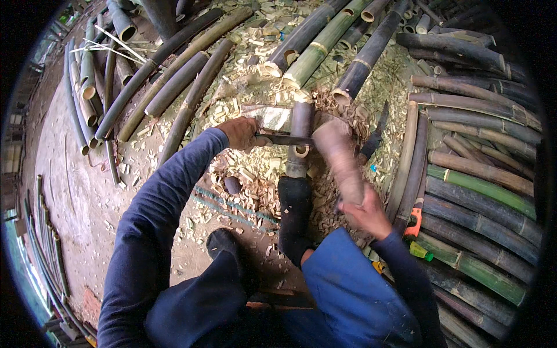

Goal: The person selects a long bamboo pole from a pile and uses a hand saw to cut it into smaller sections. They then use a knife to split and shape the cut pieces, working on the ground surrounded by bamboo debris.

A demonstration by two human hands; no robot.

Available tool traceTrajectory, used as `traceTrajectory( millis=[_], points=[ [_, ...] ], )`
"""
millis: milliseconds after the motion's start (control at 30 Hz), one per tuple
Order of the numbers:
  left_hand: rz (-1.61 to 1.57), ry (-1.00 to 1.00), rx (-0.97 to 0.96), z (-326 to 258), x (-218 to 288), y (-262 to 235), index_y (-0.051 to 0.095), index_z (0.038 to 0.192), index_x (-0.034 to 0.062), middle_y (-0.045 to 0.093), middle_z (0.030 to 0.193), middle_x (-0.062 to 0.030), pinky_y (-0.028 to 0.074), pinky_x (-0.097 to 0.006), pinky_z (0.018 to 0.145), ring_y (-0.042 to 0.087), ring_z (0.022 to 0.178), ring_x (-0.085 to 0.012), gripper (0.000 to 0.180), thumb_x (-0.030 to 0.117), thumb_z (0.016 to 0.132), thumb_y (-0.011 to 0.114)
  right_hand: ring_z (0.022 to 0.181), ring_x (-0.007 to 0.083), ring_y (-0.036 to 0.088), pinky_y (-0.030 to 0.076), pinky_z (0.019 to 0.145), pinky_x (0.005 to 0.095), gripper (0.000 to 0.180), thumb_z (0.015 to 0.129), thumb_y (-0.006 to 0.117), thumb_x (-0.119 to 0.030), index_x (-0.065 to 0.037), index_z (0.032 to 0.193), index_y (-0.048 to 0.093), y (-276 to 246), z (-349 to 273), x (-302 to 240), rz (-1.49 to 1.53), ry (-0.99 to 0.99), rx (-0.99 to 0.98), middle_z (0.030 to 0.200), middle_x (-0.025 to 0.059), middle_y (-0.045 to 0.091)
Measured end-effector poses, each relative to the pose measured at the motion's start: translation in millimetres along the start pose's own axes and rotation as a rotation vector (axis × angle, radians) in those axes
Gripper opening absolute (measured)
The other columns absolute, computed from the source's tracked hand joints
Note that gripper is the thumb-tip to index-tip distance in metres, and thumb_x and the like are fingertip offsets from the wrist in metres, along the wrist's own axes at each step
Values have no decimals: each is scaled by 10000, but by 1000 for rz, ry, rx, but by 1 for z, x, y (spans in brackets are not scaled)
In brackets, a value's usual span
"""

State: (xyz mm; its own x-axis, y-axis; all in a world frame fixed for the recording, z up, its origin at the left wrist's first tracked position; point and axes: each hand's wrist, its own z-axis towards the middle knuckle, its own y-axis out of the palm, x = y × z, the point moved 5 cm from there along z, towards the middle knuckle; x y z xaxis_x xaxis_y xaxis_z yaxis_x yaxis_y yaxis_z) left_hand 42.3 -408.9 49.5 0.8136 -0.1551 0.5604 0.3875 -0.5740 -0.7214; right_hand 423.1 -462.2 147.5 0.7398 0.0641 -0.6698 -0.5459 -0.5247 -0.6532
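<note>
In my left hand (239, 133) is a knife, its dark flat blade (287, 140) lying level across a short bamboo pole (301, 120). My fingers are wrapped round the handle end. My right hand (366, 213) grips the thin end of a wooden mallet (339, 159), which is smeared by motion. The mallet's thick head is close to the blade's far tip; whether they touch I cannot tell. Below the blade the pole shows a pale-edged opening (301, 151). My right foot, in a dark sock (295, 211), is against the pole's near end.
Bamboo chips (249, 180) litter the ground around the pole. A second blade with a dark handle (371, 145) lies at the right. Stacked bamboo poles (481, 209) line the right side, with an orange saw handle (414, 222) beside them. More poles (165, 75) lie at the far left.
</note>
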Motion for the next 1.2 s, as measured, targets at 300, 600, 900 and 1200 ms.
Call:
traceTrajectory(
  millis=[300, 600, 900, 1200],
  points=[
    [174, 253, 235, -60, 50, 18, 767, 823, 75, 704, 705, -171, 586, -452, 680, 711, 673, -319, 602, 622, 970, 563, 728, 120, 607, 539, 649, 303, 473, 799, 782, -142, -28, 1200, 559, -34, 18, -46, 616, 218, 38, 910, 24, 625],
    [164, -31, 161, -45, 3, -31, 727, 825, -8, 649, 652, -207, 562, -478, 700, 696, 705, -363, 658, 615, 970, 573, 953, 161, 640, 536, 847, 321, 583, 804, 800, -185, -8, 1291, 533, -16, 35, -70, 527, 49, -58, 1078, 71, 640],
    [200, -78, 163, -53, 3, -29, 701, 980, 61, 674, 741, -195, 554, -485, 726, 692, 759, -371, 561, 609, 964, 580, 1036, 199, 625, 505, 927, 352, 700, 807, 795, -185, 25, 1382, 456, -8, 47, -99, 412, -103, -35, 1173, 125, 625],
    [93, -80, 64, -38, -5, -22, 698, 1223, 102, 699, 821, -192, 558, -481, 794, 706, 850, -367, 594, 620, 951, 595, 1139, 370, 632, 483, 1013, 423, 874, 739, 836, -299, 119, 1385, 422, 0, 78, -98, -322, -27, -71, 1208, 302, 613]
  ],
)
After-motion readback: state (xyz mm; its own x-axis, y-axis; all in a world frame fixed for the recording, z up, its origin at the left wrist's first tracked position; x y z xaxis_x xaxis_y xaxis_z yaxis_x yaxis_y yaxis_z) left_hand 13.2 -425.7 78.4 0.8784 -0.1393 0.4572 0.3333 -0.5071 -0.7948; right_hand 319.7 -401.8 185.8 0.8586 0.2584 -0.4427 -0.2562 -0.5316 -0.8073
